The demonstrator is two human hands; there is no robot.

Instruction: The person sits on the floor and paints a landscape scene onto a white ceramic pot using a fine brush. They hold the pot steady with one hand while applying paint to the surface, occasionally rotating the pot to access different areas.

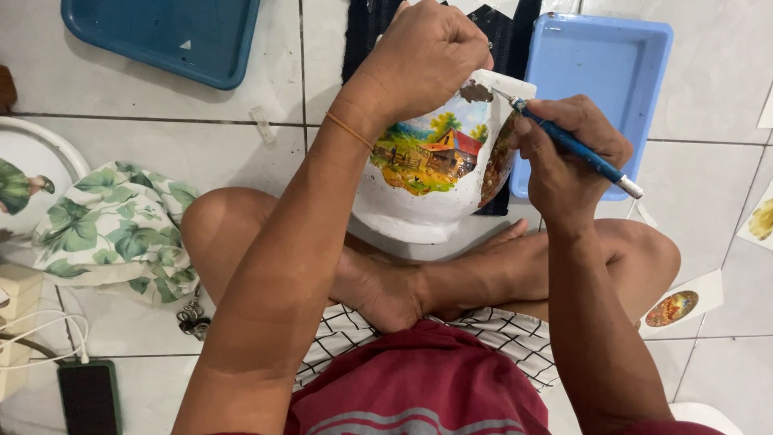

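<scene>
A white ceramic pot [419, 213] with a painted farm scene, a red-roofed barn among trees, rests tilted above my crossed legs. My left hand [423, 56] grips its upper rim from above. My right hand [564, 157] holds a blue-handled brush [576, 147] whose tip touches a brown patch near the pot's rim. A second picture panel shows on the pot's right side, partly hidden by my right hand.
A light blue tray [636, 72] lies behind the pot, a darker blue tray [165, 36] at top left. A leaf-print fabric pouch [113, 234] with keys, a white plate [32, 173], a phone [88, 396] with cables, and small picture cards [676, 306] lie on the tiled floor.
</scene>
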